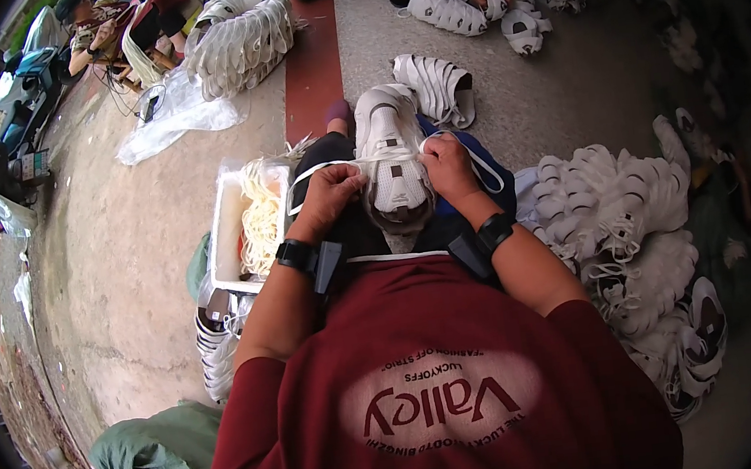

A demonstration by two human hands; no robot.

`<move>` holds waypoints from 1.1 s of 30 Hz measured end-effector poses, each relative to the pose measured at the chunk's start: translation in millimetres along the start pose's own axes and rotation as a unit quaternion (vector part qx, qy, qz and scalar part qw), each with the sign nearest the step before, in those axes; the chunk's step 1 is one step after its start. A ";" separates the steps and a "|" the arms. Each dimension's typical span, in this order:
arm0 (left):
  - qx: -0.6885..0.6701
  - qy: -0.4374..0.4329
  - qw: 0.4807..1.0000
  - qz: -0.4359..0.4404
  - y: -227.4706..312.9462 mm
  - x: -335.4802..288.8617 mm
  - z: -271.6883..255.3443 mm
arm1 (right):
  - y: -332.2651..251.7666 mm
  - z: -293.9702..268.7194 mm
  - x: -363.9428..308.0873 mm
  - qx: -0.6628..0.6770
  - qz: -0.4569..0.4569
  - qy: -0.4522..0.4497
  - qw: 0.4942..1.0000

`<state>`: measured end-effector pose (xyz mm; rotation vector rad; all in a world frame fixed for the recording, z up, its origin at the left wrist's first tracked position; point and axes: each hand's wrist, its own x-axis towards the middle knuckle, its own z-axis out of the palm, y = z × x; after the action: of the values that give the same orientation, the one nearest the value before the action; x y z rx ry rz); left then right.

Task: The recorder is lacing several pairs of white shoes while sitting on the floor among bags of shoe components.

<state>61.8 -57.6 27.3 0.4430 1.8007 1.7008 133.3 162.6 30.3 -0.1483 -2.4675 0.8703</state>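
Observation:
A white shoe upper (395, 163) with grey parts rests between my knees, its lacing area in the middle. A white shoelace (385, 154) runs across it. On the left side, my left hand (334, 195) pinches the lace between thumb and fingers, and a loose end loops out beside it. My right hand (449, 167) is closed on the lace at the right side, with another loop hanging past the wrist. Just beyond the shoe upper lies a row of nested white uppers (435, 89).
On my left stands a white box (224, 238) of cream laces (260, 222). White uppers are heaped (618, 207) at my right. Farther off are a stack of uppers (243, 46), a plastic sheet (182, 118), a scooter (25, 98) and people at work. A green sack (160, 454) sits near left.

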 end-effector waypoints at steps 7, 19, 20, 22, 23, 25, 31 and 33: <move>-0.023 0.054 0.998 0.017 4.2 -5.8 10.4 | 16.0 7.7 8.6 0.123 0.153 -0.083 0.977; 0.289 0.031 0.948 0.132 29.7 16.8 67.2 | -24.2 0.5 -22.0 -0.088 0.035 -0.072 0.993; 0.394 0.053 0.905 0.154 30.4 21.4 72.2 | -23.6 0.5 -22.2 -0.087 0.035 -0.071 0.993; 0.388 0.067 0.907 0.151 31.2 27.4 78.9 | -22.8 0.5 -23.7 -0.047 0.025 -0.044 0.998; 0.443 0.054 0.875 0.188 34.4 28.1 82.5 | -21.0 1.1 -24.1 -0.046 0.025 -0.045 0.998; 0.473 0.075 0.857 0.191 30.6 32.0 89.3 | -17.6 3.2 -23.5 -0.022 0.042 -0.020 0.999; 0.531 0.049 0.807 0.253 25.4 27.3 84.6 | -11.8 7.1 -21.8 -0.029 0.042 -0.022 0.998; 0.536 0.055 0.806 0.246 20.4 28.6 82.8 | -8.2 10.3 -23.7 -0.031 0.043 -0.004 0.999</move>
<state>89.3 26.6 42.9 1.3912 2.7966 0.7676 149.1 144.2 18.2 -0.2743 -2.5123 0.8302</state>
